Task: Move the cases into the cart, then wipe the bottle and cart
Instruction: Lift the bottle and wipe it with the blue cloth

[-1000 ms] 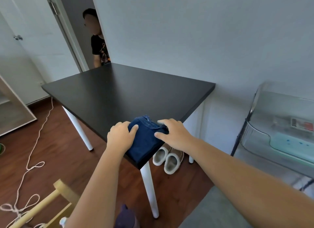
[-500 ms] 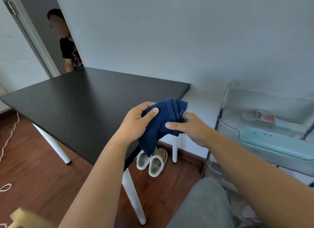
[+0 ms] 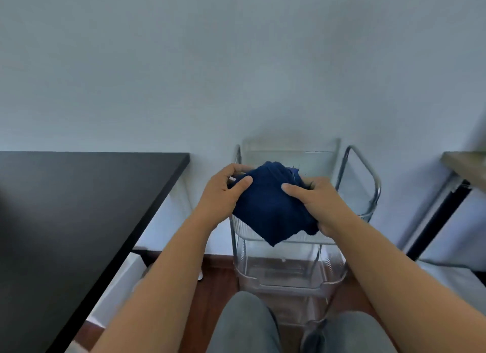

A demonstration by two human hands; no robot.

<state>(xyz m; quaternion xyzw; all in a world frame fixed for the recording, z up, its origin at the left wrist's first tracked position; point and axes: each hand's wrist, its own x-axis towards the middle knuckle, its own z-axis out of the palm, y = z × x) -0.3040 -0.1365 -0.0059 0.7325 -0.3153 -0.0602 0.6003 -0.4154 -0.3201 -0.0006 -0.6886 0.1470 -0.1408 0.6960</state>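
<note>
- Cart [image 3: 360, 187], clear with a metal frame, stands at centre frame, behind the cloth [image 3: 273, 208].
- Left hand [image 3: 223, 194] and right hand [image 3: 318, 202] each pinch the blue cloth's sides.
- Black surface [image 3: 79, 208] fills the lower left.

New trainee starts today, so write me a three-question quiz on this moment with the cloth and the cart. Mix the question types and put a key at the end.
1. True or false: the blue cloth lies flat on the black table.
2. Which hands grip the cloth? A) only the left hand B) only the right hand C) both
3. Fill in: the cloth is held in the air in front of the clear ____, which stands between the black table and a wooden-topped table.

Key
1. False: it is bunched and off the table, one corner hanging down.
2. C
3. cart
</note>
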